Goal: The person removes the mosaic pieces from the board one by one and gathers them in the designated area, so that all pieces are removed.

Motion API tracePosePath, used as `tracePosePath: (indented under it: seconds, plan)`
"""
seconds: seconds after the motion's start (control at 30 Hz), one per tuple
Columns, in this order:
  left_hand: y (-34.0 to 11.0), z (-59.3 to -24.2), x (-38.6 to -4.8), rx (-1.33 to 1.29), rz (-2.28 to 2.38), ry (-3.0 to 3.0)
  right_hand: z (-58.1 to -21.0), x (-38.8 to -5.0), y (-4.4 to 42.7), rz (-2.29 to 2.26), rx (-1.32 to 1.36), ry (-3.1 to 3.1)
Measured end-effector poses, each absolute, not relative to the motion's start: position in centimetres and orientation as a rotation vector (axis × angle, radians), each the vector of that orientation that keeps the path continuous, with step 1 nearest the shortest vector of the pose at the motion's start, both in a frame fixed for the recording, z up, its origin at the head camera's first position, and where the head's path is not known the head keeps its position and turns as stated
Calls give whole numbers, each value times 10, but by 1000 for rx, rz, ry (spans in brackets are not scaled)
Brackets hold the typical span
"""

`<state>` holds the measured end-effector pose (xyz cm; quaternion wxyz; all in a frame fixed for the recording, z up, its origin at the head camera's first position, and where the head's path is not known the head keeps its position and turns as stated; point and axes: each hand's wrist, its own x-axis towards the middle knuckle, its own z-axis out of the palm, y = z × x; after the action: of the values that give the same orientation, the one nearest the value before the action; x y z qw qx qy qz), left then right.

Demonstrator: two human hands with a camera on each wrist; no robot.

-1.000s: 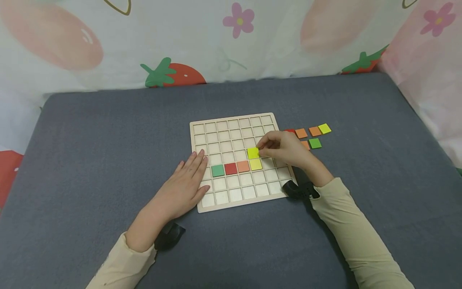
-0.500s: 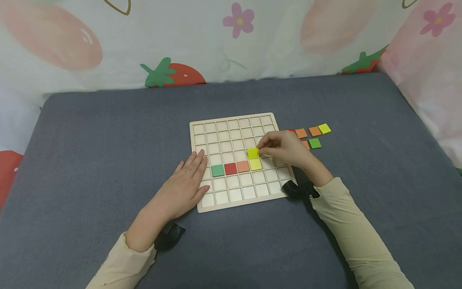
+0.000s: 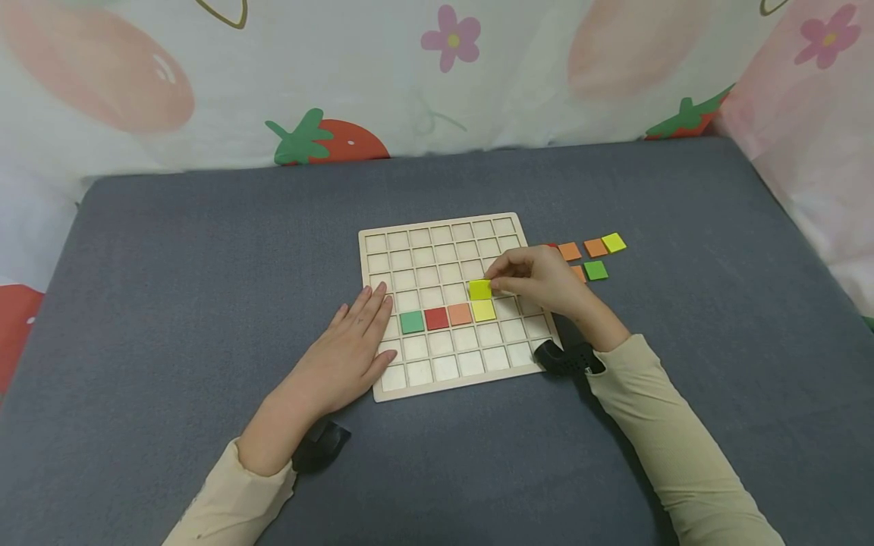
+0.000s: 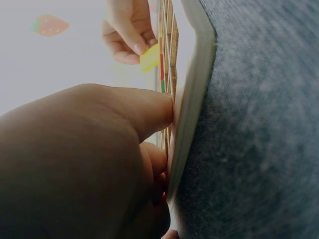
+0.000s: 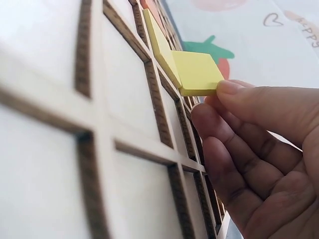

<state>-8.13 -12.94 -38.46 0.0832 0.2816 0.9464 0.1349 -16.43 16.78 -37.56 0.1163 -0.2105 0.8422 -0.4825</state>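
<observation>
A wooden grid board (image 3: 442, 343) lies on the cloth, with a green tile (image 3: 412, 322), a red tile (image 3: 436, 318), an orange tile (image 3: 460, 314) and a yellow tile (image 3: 484, 310) side by side in one row. My right hand (image 3: 539, 280) pinches a second yellow tile (image 3: 479, 290) (image 5: 199, 72) between thumb and fingertips; in the right wrist view it stands tilted out from the board, its edge at the seated yellow tile (image 5: 160, 47). Spread flat, my left hand (image 3: 348, 353) rests on the board's left edge, its thumb (image 4: 154, 110) on the rim in the left wrist view.
Right of the board lie loose tiles: two orange ones (image 3: 570, 252) (image 3: 595, 248), a yellow one (image 3: 614, 243), a green one (image 3: 596, 271), and a red and another orange one partly hidden by my right hand. Grey cloth (image 3: 205, 265) covers the table; a printed curtain (image 3: 512, 91) hangs behind.
The pinched yellow tile has shifted very slightly in my right hand's fingers. My left hand and the board have not moved.
</observation>
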Motion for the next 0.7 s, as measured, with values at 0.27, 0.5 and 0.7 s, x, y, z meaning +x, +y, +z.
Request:
tracePosePath:
  seconds: [0.27,0.5,0.7]
  plan:
    - [-129,-384,-82,843,403,2825,-376,-165,169,-1421,-615,2467]
    - [-129,-384,-82,843,404,2825,-374,-165,170,-1426,-588,2456]
    - [-129,-384,-82,840,402,2818,-376,-165,171,-1415,-567,2448]
